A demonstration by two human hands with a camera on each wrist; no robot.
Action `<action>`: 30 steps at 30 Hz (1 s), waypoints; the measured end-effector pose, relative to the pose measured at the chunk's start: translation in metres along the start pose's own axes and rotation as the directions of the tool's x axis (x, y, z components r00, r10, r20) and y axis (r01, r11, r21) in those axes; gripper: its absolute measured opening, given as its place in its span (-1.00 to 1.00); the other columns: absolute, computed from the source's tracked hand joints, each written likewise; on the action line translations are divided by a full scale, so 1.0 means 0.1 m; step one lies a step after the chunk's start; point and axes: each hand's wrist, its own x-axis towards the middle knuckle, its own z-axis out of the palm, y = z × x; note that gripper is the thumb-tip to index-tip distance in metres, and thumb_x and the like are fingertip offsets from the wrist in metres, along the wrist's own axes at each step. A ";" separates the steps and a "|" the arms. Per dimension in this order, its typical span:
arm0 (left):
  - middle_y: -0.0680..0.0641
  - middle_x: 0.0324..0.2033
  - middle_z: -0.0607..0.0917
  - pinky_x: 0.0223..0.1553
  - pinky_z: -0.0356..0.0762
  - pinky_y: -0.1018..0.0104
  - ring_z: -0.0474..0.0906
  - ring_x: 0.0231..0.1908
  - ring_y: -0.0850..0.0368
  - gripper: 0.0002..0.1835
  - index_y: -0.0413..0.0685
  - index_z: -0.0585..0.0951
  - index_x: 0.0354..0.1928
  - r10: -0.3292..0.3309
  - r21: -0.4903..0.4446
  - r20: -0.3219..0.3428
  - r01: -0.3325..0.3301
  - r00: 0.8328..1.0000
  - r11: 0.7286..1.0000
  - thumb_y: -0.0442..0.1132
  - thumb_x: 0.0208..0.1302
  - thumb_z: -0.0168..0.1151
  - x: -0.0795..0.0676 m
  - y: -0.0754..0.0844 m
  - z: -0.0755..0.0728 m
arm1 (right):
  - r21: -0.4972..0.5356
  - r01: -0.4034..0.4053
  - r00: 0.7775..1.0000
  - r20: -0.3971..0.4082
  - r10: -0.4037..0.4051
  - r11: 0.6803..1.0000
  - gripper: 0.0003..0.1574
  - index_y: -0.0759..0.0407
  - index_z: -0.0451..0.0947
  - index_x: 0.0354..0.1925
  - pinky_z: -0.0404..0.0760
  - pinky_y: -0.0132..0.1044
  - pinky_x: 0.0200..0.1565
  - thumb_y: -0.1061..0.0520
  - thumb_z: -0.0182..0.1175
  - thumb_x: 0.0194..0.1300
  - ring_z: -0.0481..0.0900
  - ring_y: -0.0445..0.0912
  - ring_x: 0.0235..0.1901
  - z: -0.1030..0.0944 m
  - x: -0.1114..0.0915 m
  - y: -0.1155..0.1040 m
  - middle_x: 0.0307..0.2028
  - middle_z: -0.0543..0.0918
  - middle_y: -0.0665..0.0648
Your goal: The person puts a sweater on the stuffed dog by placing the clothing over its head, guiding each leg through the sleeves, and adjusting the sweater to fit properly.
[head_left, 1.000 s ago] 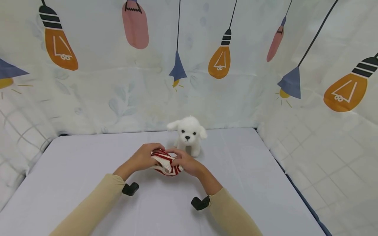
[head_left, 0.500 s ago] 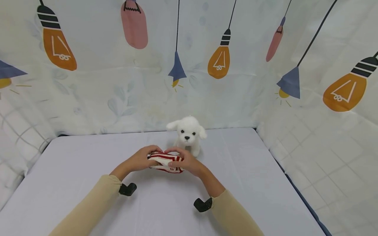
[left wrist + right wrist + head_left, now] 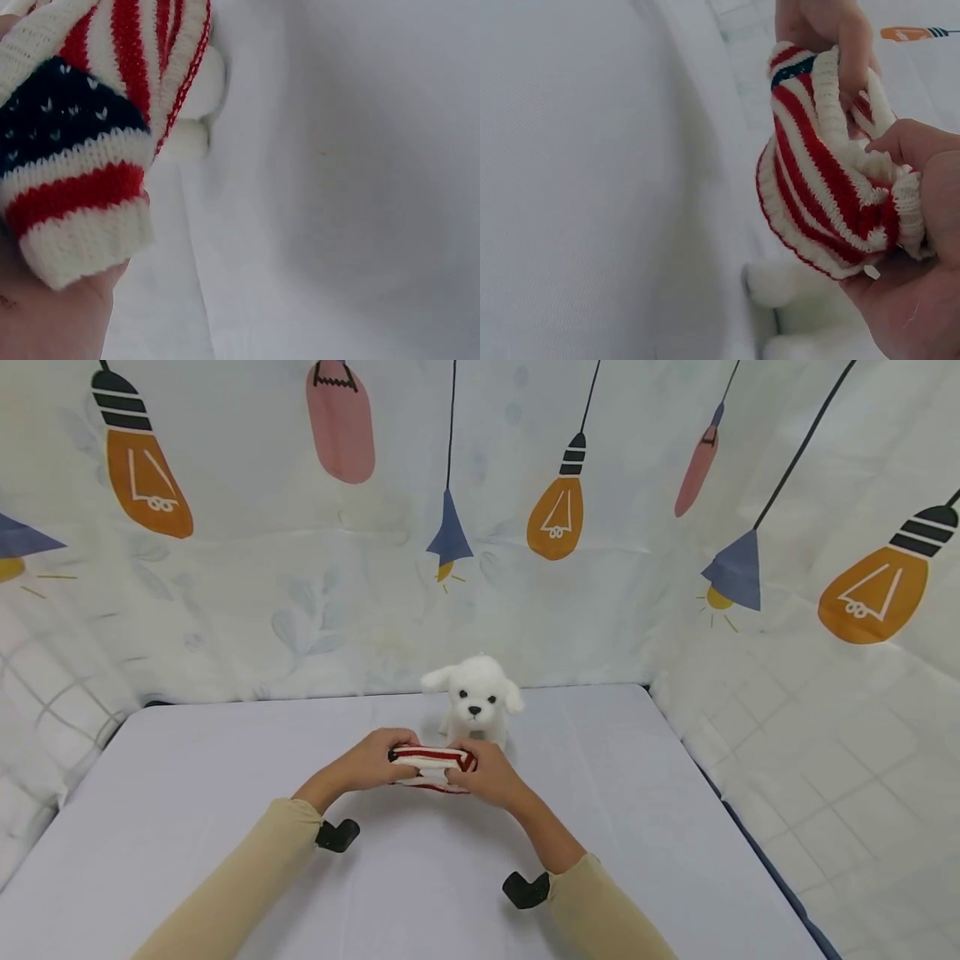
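A small knitted sweater [image 3: 433,762] with red and white stripes is stretched between both hands, just in front of a white plush dog [image 3: 480,689]. My left hand [image 3: 372,762] grips its left end, and my right hand [image 3: 491,774] holds the right end, thumbs on the near side. In the left wrist view, a navy patch with white flecks and a short ribbed sleeve [image 3: 86,240] show on the sweater [image 3: 82,97]. The right wrist view has the right thumb at the ribbed opening of the sweater [image 3: 817,157], with the left hand [image 3: 832,22] beyond.
The plush dog stands upright on a white-covered table [image 3: 225,752], facing me. Behind the table hangs a pale curtain [image 3: 360,593] printed with lamps and bulbs. Black wrist mounts [image 3: 337,835] sit at both sleeve cuffs.
The sweater has gone from bunched and folded to drawn out flatter between the hands. Both hands have shifted slightly right over the last half second. The dog has stayed put.
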 end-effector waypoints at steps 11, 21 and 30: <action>-0.01 -0.44 0.59 -0.50 0.47 0.30 0.48 -0.54 0.18 -0.92 -0.02 0.53 -0.36 -0.001 -0.017 0.033 0.001 0.999 1.000 -0.28 0.11 0.25 0.07 0.06 0.02 | -0.030 0.009 0.997 -0.080 -0.011 1.000 -0.70 0.06 0.57 -0.06 0.51 -0.38 -0.41 0.21 0.22 0.21 0.49 -0.17 -0.38 -0.23 -0.10 0.13 -0.26 0.65 0.10; 0.02 -0.45 0.60 -0.48 0.46 0.31 0.46 -0.51 0.19 -0.92 0.01 0.53 -0.36 0.029 -0.020 -0.001 -0.029 1.000 0.999 -0.29 0.10 0.24 0.16 0.12 0.06 | 0.004 0.013 0.992 -0.126 -0.012 1.000 -0.75 0.03 0.57 -0.11 0.52 -0.36 -0.44 0.18 0.28 0.20 0.49 -0.16 -0.40 -0.34 -0.15 0.16 -0.27 0.65 0.09; 0.03 -0.39 0.62 -0.37 0.48 0.31 0.47 -0.42 0.16 -0.71 0.04 0.53 -0.33 0.073 -0.078 -0.006 -0.073 0.997 0.994 0.01 0.11 0.42 0.27 0.21 0.08 | -0.143 0.102 0.959 -0.248 -0.135 0.984 -0.62 0.05 0.58 -0.11 0.51 -0.41 -0.35 0.04 0.43 0.10 0.50 -0.19 -0.30 -0.32 -0.14 0.18 -0.21 0.67 0.04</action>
